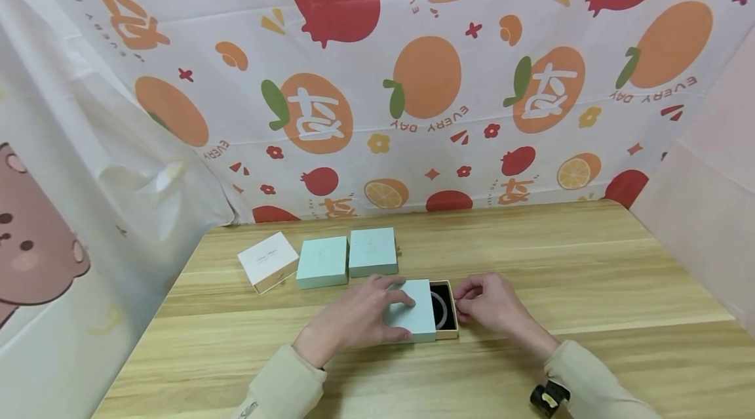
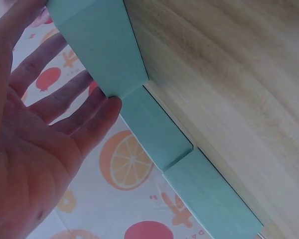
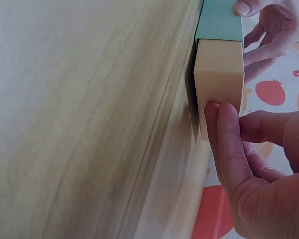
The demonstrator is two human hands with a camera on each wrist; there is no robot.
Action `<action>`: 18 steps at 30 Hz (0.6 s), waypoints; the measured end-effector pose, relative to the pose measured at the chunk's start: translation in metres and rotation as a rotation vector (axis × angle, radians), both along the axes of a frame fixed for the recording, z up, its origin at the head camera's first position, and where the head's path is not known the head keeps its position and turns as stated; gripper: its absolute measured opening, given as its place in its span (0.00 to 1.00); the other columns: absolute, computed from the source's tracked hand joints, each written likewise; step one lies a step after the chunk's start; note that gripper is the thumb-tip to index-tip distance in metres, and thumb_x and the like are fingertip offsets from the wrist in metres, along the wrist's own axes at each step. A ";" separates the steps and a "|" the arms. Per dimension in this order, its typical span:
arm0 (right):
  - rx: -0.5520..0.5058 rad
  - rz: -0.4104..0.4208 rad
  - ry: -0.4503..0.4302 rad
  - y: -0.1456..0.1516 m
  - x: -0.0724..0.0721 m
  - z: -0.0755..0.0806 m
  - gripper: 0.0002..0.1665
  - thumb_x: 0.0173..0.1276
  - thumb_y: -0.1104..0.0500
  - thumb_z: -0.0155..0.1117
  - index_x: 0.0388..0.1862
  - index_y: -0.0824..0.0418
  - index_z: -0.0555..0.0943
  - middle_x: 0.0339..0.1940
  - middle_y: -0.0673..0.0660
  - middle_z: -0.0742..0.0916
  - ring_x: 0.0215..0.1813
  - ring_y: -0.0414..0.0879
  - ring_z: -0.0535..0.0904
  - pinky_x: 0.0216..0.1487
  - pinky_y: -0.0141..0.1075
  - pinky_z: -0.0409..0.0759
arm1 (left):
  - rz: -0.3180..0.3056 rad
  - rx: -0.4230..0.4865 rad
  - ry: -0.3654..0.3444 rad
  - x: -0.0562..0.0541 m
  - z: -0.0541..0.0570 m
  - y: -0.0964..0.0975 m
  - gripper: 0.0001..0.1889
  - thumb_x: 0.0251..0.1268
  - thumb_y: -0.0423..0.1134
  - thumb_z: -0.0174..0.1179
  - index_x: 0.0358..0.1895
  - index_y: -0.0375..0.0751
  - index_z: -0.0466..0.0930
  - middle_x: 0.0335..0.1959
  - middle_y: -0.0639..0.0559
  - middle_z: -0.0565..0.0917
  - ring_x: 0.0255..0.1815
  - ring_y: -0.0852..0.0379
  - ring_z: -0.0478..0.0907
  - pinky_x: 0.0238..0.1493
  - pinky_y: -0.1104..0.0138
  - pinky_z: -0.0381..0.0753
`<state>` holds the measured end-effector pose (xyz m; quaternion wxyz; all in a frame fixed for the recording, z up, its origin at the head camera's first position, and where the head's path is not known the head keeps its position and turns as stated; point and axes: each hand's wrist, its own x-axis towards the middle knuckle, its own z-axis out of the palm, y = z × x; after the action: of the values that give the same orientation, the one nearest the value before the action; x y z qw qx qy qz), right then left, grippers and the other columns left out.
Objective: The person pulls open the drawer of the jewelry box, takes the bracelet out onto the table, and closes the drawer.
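A mint-green sliding jewelry box [image 1: 420, 306] lies on the table with its tan inner drawer [image 1: 448, 334] partly out on the right. Inside the drawer, a pale bangle [image 1: 441, 311] shows against black lining, its left part hidden under the cover. My left hand [image 1: 368, 311] holds the cover, thumb at the near side, fingers over the top and far edge. At the drawer's outer end, my right hand [image 1: 492, 303] has thumb and fingertips drawn together; its fingertips [image 3: 228, 112] meet the end wall in the right wrist view. Whatever they pinch there is hidden.
Two more mint-green boxes, one on the left [image 1: 322, 261] and one on the right [image 1: 373, 252], stand side by side behind my left hand. A white box [image 1: 268, 261] sits angled to their left. Behind the wooden table [image 1: 560, 255] hangs a fruit-printed cloth [image 1: 383, 163].
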<state>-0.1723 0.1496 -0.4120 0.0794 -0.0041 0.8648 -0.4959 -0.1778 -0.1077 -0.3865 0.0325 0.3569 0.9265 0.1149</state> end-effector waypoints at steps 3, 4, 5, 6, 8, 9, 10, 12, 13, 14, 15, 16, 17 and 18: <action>-0.002 -0.011 -0.017 0.002 -0.001 0.000 0.04 0.62 0.71 0.67 0.34 0.65 0.86 0.24 0.54 0.87 0.26 0.43 0.85 0.29 0.30 0.78 | 0.003 -0.009 -0.001 0.000 0.000 0.001 0.24 0.59 0.59 0.72 0.56 0.55 0.87 0.71 0.46 0.77 0.69 0.44 0.75 0.65 0.52 0.80; -0.006 -0.015 -0.023 0.002 -0.001 0.000 0.04 0.62 0.71 0.67 0.34 0.65 0.86 0.25 0.54 0.87 0.26 0.43 0.85 0.29 0.30 0.78 | 0.004 -0.010 0.000 0.000 0.000 0.001 0.24 0.59 0.59 0.72 0.56 0.55 0.87 0.71 0.46 0.77 0.69 0.44 0.75 0.65 0.52 0.80; -0.011 -0.017 -0.029 0.002 -0.002 0.000 0.04 0.62 0.71 0.66 0.34 0.65 0.86 0.25 0.55 0.87 0.26 0.44 0.85 0.29 0.31 0.78 | 0.006 -0.010 0.001 0.000 0.000 0.001 0.24 0.59 0.59 0.72 0.56 0.55 0.87 0.71 0.46 0.77 0.69 0.44 0.75 0.65 0.52 0.80; -0.014 -0.021 -0.035 0.003 -0.002 0.000 0.05 0.62 0.72 0.66 0.34 0.65 0.86 0.25 0.55 0.87 0.26 0.44 0.85 0.29 0.31 0.79 | 0.008 -0.011 0.002 0.000 0.000 0.001 0.24 0.59 0.60 0.72 0.56 0.55 0.87 0.71 0.46 0.77 0.69 0.44 0.75 0.65 0.52 0.80; -0.022 -0.022 -0.041 0.003 -0.002 0.001 0.05 0.63 0.72 0.66 0.34 0.65 0.86 0.26 0.55 0.87 0.26 0.44 0.85 0.29 0.31 0.79 | 0.012 -0.009 0.001 0.001 0.000 0.001 0.24 0.58 0.59 0.72 0.56 0.56 0.87 0.71 0.46 0.77 0.69 0.44 0.75 0.64 0.51 0.80; -0.025 -0.022 -0.042 0.004 -0.002 0.001 0.05 0.63 0.72 0.66 0.34 0.65 0.86 0.26 0.55 0.87 0.26 0.44 0.85 0.30 0.31 0.79 | 0.012 -0.008 0.003 0.001 0.000 0.001 0.24 0.58 0.59 0.72 0.56 0.56 0.87 0.71 0.47 0.77 0.69 0.44 0.75 0.64 0.51 0.80; -0.026 -0.022 -0.043 0.004 -0.002 0.001 0.05 0.63 0.72 0.66 0.34 0.65 0.86 0.26 0.55 0.87 0.26 0.44 0.85 0.30 0.31 0.79 | 0.013 -0.008 0.004 0.002 0.000 0.000 0.24 0.58 0.59 0.73 0.56 0.56 0.87 0.71 0.47 0.77 0.69 0.44 0.75 0.64 0.51 0.81; -0.029 -0.023 -0.046 0.004 -0.001 0.002 0.05 0.63 0.71 0.66 0.34 0.65 0.86 0.26 0.55 0.87 0.26 0.44 0.85 0.30 0.31 0.79 | 0.015 -0.006 0.002 0.002 0.000 0.000 0.24 0.58 0.59 0.73 0.56 0.56 0.87 0.71 0.47 0.77 0.69 0.44 0.75 0.64 0.51 0.81; -0.028 -0.025 -0.048 0.004 -0.001 0.002 0.05 0.63 0.71 0.66 0.34 0.65 0.86 0.26 0.55 0.87 0.26 0.44 0.85 0.30 0.31 0.79 | 0.015 -0.005 0.002 0.002 0.000 0.000 0.24 0.58 0.59 0.73 0.56 0.56 0.87 0.71 0.47 0.77 0.69 0.45 0.75 0.64 0.52 0.81; -0.025 -0.028 -0.048 0.005 -0.001 0.002 0.05 0.63 0.71 0.66 0.34 0.65 0.86 0.26 0.55 0.87 0.26 0.43 0.84 0.30 0.31 0.79 | 0.015 -0.006 0.003 0.002 0.000 0.000 0.24 0.58 0.59 0.73 0.56 0.56 0.87 0.71 0.47 0.77 0.69 0.45 0.75 0.64 0.52 0.81; -0.023 -0.030 -0.048 0.005 -0.001 0.003 0.05 0.63 0.71 0.66 0.34 0.65 0.86 0.26 0.55 0.88 0.26 0.43 0.84 0.30 0.31 0.79 | 0.015 -0.006 0.003 0.002 0.000 0.000 0.24 0.58 0.59 0.73 0.56 0.56 0.87 0.71 0.47 0.77 0.69 0.45 0.75 0.64 0.52 0.81; -0.022 -0.033 -0.049 0.005 -0.001 0.003 0.05 0.63 0.71 0.66 0.34 0.64 0.86 0.26 0.55 0.88 0.26 0.43 0.84 0.30 0.31 0.79 | 0.016 -0.006 0.003 0.002 0.000 0.001 0.24 0.58 0.59 0.73 0.56 0.56 0.87 0.71 0.47 0.77 0.69 0.45 0.75 0.64 0.52 0.81; -0.024 -0.033 -0.050 0.005 -0.001 0.002 0.04 0.63 0.71 0.66 0.35 0.65 0.86 0.27 0.55 0.88 0.26 0.43 0.85 0.30 0.31 0.80 | 0.016 -0.006 0.003 0.002 0.000 0.001 0.24 0.58 0.59 0.73 0.56 0.56 0.87 0.71 0.47 0.77 0.69 0.45 0.75 0.64 0.52 0.81; -0.025 -0.033 -0.050 0.006 -0.001 0.002 0.04 0.64 0.71 0.67 0.35 0.65 0.86 0.27 0.55 0.88 0.26 0.43 0.85 0.30 0.31 0.80 | 0.018 -0.007 0.003 0.001 0.000 0.001 0.24 0.58 0.59 0.73 0.56 0.56 0.87 0.71 0.47 0.77 0.69 0.45 0.75 0.64 0.52 0.81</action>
<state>-0.1734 0.1555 -0.4097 0.0928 0.0215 0.8561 -0.5080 -0.1764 -0.1069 -0.3869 0.0313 0.3487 0.9300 0.1115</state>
